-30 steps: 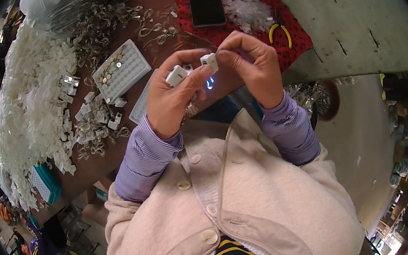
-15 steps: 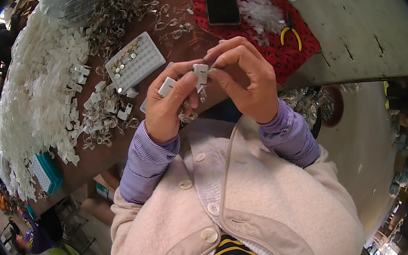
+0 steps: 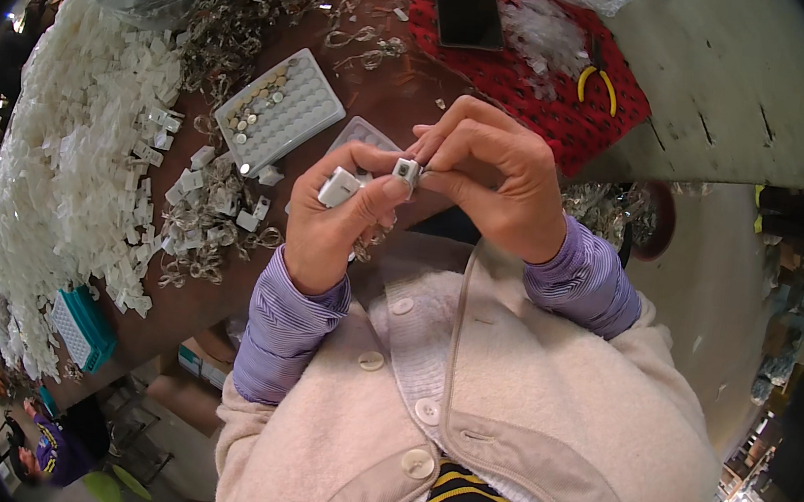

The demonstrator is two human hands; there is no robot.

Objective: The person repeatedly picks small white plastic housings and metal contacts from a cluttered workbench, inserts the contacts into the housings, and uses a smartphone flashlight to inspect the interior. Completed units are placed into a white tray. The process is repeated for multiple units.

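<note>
Between thumb and fingers, my left hand (image 3: pixel 325 232) grips a small white plastic case (image 3: pixel 406 169), whose open end with a dark inside faces up. A second white case (image 3: pixel 339 187) sits lower in the same hand, with coiled clear wire (image 3: pixel 368 244) hanging beneath the fingers. My right hand (image 3: pixel 509 179) is closed in a pinch at the right side of the first case. Whatever lies between its fingertips is too small to make out.
Left of my hands, a pale tray (image 3: pixel 302 126) holds several round button cells. A heap of white plastic pieces (image 3: pixel 83 175) covers the left side, with wired cases (image 3: pixel 215 195) nearer. Yellow-handled pliers (image 3: pixel 599 90) and a black phone (image 3: pixel 467 6) lie on red cloth (image 3: pixel 526 116).
Both hands have moved slightly down and right in the view, along with the surroundings. The first case has turned, and its open end now shows.
</note>
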